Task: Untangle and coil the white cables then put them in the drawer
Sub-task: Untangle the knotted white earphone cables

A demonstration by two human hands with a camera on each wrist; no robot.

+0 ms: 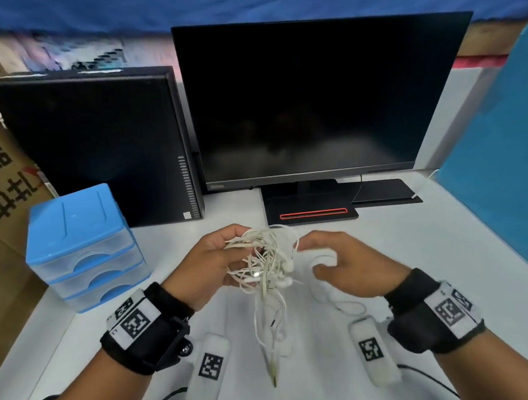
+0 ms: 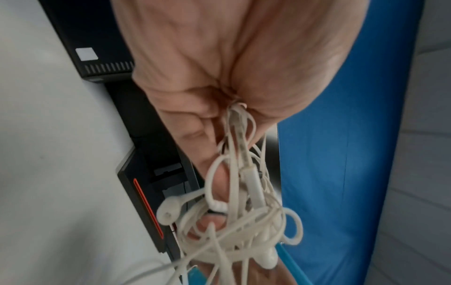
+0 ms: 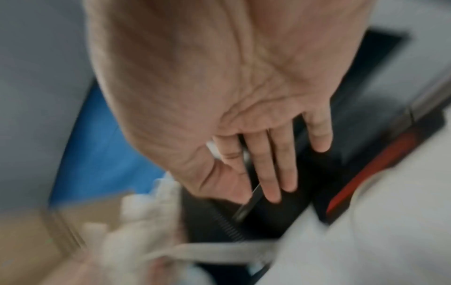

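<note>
Between the two hands, held up off the desk point(image 1: 412, 253), the white cables point(image 1: 267, 260) are one knotted bundle of earphone leads: the left hand point(image 1: 211, 263) has its fingers curled round the clump, while the right hand point(image 1: 352, 265), just right of it, has loosely bent fingers near a trailing strand, and whether it grasps that strand cannot be told. By my reading the untangling has barely begun and nothing is coiled. Well to the left of the left hand, the blue drawer unit point(image 1: 81, 243) stands with all drawers closed.
</note>
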